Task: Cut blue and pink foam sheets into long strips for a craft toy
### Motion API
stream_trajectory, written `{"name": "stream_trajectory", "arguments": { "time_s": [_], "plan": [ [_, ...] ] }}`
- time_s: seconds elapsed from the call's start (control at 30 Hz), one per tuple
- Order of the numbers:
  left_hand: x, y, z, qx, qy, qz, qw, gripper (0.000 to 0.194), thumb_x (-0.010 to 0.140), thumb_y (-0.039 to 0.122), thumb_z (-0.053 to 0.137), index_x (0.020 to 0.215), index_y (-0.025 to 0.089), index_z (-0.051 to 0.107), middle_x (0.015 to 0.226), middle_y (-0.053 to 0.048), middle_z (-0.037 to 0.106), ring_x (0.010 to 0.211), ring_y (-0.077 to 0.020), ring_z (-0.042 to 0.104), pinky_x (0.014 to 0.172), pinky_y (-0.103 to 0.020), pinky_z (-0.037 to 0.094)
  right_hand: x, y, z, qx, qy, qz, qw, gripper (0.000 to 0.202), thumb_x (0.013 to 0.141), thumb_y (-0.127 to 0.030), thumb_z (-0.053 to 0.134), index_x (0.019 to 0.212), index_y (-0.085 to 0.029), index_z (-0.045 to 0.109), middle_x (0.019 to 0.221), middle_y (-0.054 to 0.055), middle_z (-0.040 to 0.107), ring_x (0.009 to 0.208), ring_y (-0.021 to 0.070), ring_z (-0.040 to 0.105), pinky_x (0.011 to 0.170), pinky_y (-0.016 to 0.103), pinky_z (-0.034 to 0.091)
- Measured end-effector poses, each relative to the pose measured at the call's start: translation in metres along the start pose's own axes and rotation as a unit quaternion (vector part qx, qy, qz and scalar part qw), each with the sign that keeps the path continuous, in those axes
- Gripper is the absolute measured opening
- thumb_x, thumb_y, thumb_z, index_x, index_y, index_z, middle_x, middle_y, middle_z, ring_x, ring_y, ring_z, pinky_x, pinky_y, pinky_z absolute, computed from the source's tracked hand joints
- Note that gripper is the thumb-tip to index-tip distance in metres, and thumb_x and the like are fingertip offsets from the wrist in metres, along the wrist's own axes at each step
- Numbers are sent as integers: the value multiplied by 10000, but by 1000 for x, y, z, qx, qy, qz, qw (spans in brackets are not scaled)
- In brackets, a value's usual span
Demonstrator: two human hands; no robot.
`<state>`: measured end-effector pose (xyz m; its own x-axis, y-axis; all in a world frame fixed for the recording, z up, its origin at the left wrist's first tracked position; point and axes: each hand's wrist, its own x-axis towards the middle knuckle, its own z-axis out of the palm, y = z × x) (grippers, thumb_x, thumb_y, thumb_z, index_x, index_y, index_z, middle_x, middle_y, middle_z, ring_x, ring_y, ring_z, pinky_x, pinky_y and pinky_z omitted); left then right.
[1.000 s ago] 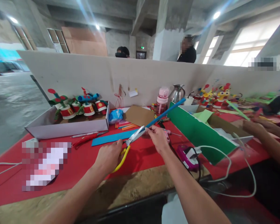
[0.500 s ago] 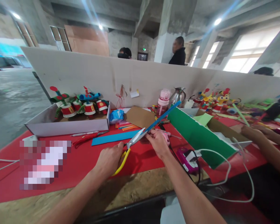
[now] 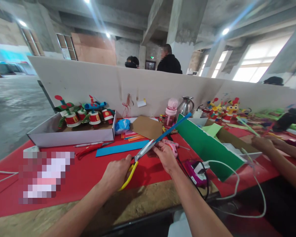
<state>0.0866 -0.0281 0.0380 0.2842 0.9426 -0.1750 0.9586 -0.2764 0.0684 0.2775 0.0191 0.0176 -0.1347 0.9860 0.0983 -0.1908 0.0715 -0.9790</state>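
Observation:
My left hand (image 3: pixel 116 172) is closed around the yellow handles of a pair of scissors (image 3: pixel 130 177), whose blades point up and to the right. The blade tips meet the near end of a narrow blue strip (image 3: pixel 177 125), held above the table. Between the thumb and fingers of my right hand (image 3: pixel 165 155) that strip is pinched, its far end slanting up to the right. A wider blue strip (image 3: pixel 120 148) lies flat on the red table covering, behind the scissors. Just beyond my right hand rests a pink glue gun (image 3: pixel 172 147).
At the left stands a white box (image 3: pixel 71 137) with several cup figures. On the right are a green-sided box (image 3: pixel 207 146), a purple power strip (image 3: pixel 195 174) with cables, and a co-worker's hands (image 3: pixel 263 144). A pink bottle (image 3: pixel 171 112) and steel jug (image 3: pixel 186 105) stand behind.
The scissor blades have come closer together at the blue strip. Both hands stay in nearly the same place. In the background, a standing person has moved left, and the view has shifted slightly.

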Motion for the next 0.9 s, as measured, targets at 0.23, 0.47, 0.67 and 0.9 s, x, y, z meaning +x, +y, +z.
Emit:
{"name": "stream_trajectory", "arguments": {
  "time_s": [0.23,0.47,0.67,0.9],
  "plan": [
    [-2,0,2,1,-1,5,1000,271,965,219,316,1175,150,472,974,-142,722,954,-330,701,729,-384,511,-2,-4,1,15,0,3,1000,374,600,-517,813,723,-198,661,676,0,716,587,185,684,632,341,594],
    [-5,-1,6,-1,1,-4,1000,235,947,210,330,1119,172,486,893,-141,725,913,-313,713,699,-343,500,-2,-2,2,39,12,2,999,405,595,-522,825,749,-203,628,674,-10,706,552,170,672,604,326,587],
    [-5,0,7,-12,0,3,1000,262,921,173,355,1157,159,467,922,-156,719,946,-315,704,725,-359,505,-2,-1,4,48,15,4,999,432,592,-531,831,791,-204,631,656,-14,701,553,170,673,610,329,585],
    [-5,4,4,-5,-3,-14,1000,287,920,146,365,1190,163,462,891,-142,720,942,-306,713,738,-353,522,-1,1,4,60,18,0,998,408,598,-509,837,783,-200,645,662,-15,699,547,158,663,626,325,582]
  ]
}}
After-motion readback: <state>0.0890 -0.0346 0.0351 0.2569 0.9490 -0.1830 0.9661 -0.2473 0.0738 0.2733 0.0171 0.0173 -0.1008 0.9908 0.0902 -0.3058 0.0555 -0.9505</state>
